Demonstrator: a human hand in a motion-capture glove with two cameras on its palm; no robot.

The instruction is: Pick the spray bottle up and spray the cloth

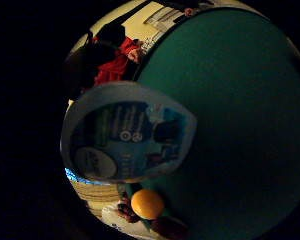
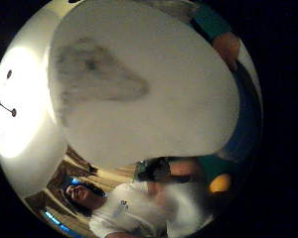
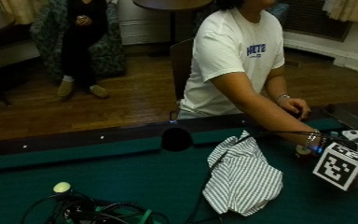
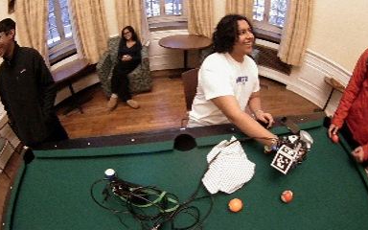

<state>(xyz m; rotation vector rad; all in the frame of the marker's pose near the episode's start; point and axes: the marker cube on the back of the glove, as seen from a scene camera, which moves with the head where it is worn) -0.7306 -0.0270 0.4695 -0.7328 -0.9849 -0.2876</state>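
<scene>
The spray bottle (image 4: 303,139) is up off the counter (image 4: 75,167), in the gloved right hand (image 4: 292,151). In the wide outside view its pale head shows above the hand; in the little-finger palm view its labelled body (image 1: 127,137) fills the middle, close against the palm, and in the thumb-side palm view a broad white surface (image 2: 154,84), most likely the bottle's upper part, sits right against the camera. The fingers cannot be seen directly, but since the bottle hangs clear of the felt, the hand is judged to be clamped round it.

The striped cloth (image 3: 241,175) lies crumpled on the green felt just beside the hand, on the side toward the cable bundle (image 4: 145,199), with a dark cable (image 3: 213,161) crossing its edge. The hand is near the cloth but not over it.

The pick-up looks done; the step in hand is bringing the bottle to bear. Next the nozzle needs turning toward the cloth, the bottle carried nearer it, and a finger set on the trigger. Which way the nozzle faces now cannot be told.

Farther from the cloth, an orange ball (image 4: 235,204) and a red ball (image 4: 286,196) rest on the felt.
</scene>
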